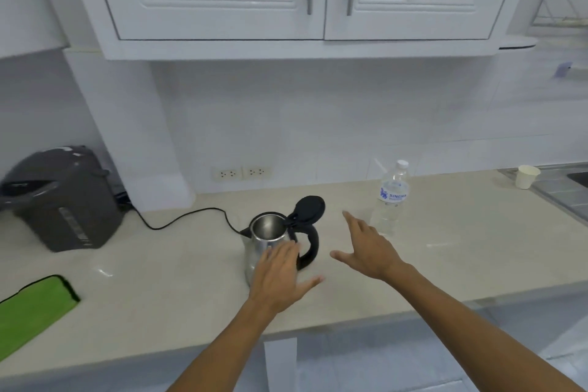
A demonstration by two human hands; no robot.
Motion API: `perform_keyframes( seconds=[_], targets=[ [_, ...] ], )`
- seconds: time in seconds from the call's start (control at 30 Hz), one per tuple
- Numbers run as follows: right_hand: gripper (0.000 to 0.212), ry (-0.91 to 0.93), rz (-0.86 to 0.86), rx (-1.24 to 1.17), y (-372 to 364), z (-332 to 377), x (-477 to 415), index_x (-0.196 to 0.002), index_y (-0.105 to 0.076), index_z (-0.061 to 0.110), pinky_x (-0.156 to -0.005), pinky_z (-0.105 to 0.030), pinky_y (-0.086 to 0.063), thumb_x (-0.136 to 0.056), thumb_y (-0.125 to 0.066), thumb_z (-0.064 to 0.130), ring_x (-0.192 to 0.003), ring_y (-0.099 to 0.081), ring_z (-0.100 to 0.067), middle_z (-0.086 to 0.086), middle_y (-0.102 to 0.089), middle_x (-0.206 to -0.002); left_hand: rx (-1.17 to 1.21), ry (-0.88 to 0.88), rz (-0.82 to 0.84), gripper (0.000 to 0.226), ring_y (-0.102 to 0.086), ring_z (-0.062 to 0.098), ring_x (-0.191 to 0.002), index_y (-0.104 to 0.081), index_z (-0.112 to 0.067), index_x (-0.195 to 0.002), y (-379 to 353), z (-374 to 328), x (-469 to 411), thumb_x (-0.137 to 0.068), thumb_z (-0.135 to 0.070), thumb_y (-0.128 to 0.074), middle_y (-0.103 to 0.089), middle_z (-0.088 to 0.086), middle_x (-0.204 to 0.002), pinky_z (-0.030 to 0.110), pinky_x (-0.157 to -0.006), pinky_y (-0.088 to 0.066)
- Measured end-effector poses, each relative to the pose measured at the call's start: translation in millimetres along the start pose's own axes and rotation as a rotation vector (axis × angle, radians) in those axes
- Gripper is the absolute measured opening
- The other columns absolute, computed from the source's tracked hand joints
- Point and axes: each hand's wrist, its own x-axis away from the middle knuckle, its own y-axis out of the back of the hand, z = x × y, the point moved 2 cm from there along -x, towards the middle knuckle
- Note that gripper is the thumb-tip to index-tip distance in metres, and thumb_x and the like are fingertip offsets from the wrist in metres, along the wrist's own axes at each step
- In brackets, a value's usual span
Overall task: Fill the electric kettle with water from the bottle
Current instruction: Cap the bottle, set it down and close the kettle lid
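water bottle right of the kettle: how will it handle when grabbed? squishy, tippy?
The water bottle looks like thin clear plastic, so it will probably dent under a firm squeeze. It stands tall and narrow, so a sideways nudge could tip it. The white cap is still on, so a knock likely won't spill. How full it is can't be told.

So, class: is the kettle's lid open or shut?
Open. The black lid stands tipped back on its hinge above the handle, and the kettle shows its bare steel inside.

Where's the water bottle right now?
The water bottle stands upright on the counter, right of the open kettle and just beyond the right hand, its cap still on.
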Motion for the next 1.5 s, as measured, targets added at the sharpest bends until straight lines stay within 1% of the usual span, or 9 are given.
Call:
perform_keyframes(
  seconds=[0.1, 0.37, 0.5, 0.7, 0.8, 0.93, 1.17, 1.37, 1.5],
  targets=[
    [0.103, 0.037, -0.023, -0.032, 6.3, 17.6, -14.6, -0.163, -0.001, 0.021, -0.110, -0.051, -0.045, -0.091, -0.062, 0.061, -0.144, -0.040, -0.035, -0.012, -0.031, -0.164, -0.019, 0.045, -0.058, 0.094, -0.057, 0.019, -0.138, -0.057, -0.018, -0.146, 16.4, 29.5, -3.9, -0.087, -0.090, -0.044, -0.062, -0.003, -0.147, 0.039, -0.118, -0.042],
    [0.102, 0.070, -0.020, -0.054, 23.5, 35.8, -65.2, -0.163, -0.006, 0.026, -0.107, -0.048, -0.046, -0.089, -0.067, 0.058, -0.141, -0.043, -0.033, -0.009, -0.033, -0.163, -0.055, 0.246, -0.066, 0.094, -0.052, 0.018, -0.144, -0.053, -0.019, -0.147, 27.4, 91.8, -24.0, -0.081, -0.086, -0.057, -0.058, -0.004, -0.151, 0.041, -0.115, -0.043],
    [0.091, 0.131, 0.028, -0.036, 24.0, 35.6, -86.1, -0.161, -0.018, 0.029, -0.106, -0.045, -0.047, -0.089, -0.069, 0.054, -0.139, -0.046, -0.027, -0.005, -0.038, -0.160, -0.024, 0.299, -0.009, 0.102, -0.045, 0.021, -0.152, -0.044, -0.016, -0.158, 22.6, 106.0, -36.3, -0.082, -0.081, -0.067, -0.050, 0.001, -0.162, 0.042, -0.120, -0.037],
    [0.087, 0.221, 0.144, 0.005, 29.7, 35.6, -116.6, -0.154, -0.032, 0.036, -0.105, -0.043, -0.046, -0.082, -0.075, 0.055, -0.136, -0.048, -0.021, 0.005, -0.043, -0.156, 0.038, 0.314, 0.132, 0.122, -0.043, 0.017, -0.152, -0.040, -0.020, -0.162, 17.6, 121.8, -46.3, -0.070, -0.099, -0.045, -0.048, -0.002, -0.164, 0.039, -0.123, -0.032],
    [0.094, 0.245, 0.237, 0.026, 30.6, 36.6, -127.3, -0.153, -0.035, 0.034, -0.107, -0.041, -0.045, -0.075, -0.081, 0.056, -0.136, -0.047, -0.021, 0.006, -0.046, -0.152, 0.077, 0.317, 0.148, 0.111, -0.046, 0.015, -0.149, -0.043, -0.023, -0.160, 13.5, 125.2, -46.6, -0.075, -0.094, -0.053, -0.050, -0.005, -0.162, 0.038, -0.122, -0.033],
    [0.100, 0.280, 0.323, 0.053, 30.9, 38.8, -139.7, -0.151, -0.037, 0.033, -0.107, -0.038, -0.046, -0.067, -0.087, 0.053, -0.131, -0.049, -0.020, 0.006, -0.053, -0.143, 0.106, 0.325, 0.155, 0.117, -0.049, 0.014, -0.147, -0.044, -0.025, -0.160, 13.9, 127.2, -47.6, -0.068, -0.097, -0.049, -0.052, -0.006, -0.160, 0.038, -0.121, -0.034],
    [0.094, 0.374, 0.312, 0.116, 40.7, 61.4, -153.2, -0.146, -0.039, 0.032, -0.097, -0.035, -0.050, -0.066, -0.086, 0.048, -0.116, -0.054, -0.021, 0.003, -0.059, -0.125, 0.122, 0.306, 0.166, 0.098, -0.053, 0.016, -0.142, -0.047, -0.024, -0.157, 19.8, 129.3, -49.7, -0.081, -0.081, -0.068, -0.055, -0.006, -0.157, 0.036, -0.120, -0.033],
    [0.100, 0.476, 0.274, 0.090, 35.2, 95.7, -159.2, -0.148, -0.039, 0.028, -0.106, -0.039, -0.045, -0.064, -0.088, 0.050, -0.125, -0.050, -0.021, 0.001, -0.057, -0.135, 0.182, 0.336, 0.159, 0.098, -0.055, 0.016, -0.140, -0.048, -0.025, -0.156, 20.3, 130.5, -50.5, -0.078, -0.080, -0.073, -0.057, -0.007, -0.156, 0.036, -0.119, -0.035],
    [0.091, 0.492, 0.272, 0.069, 26.3, 111.9, -159.2, -0.144, -0.043, 0.021, -0.097, -0.031, -0.045, -0.069, -0.090, 0.043, -0.120, -0.051, -0.020, 0.001, -0.057, -0.133, 0.223, 0.365, 0.166, 0.100, -0.055, 0.017, -0.140, -0.046, -0.026, -0.157, 17.9, 131.1, -49.7, -0.077, -0.079, -0.075, -0.055, -0.008, -0.158, 0.037, -0.120, -0.037]
  ],
)
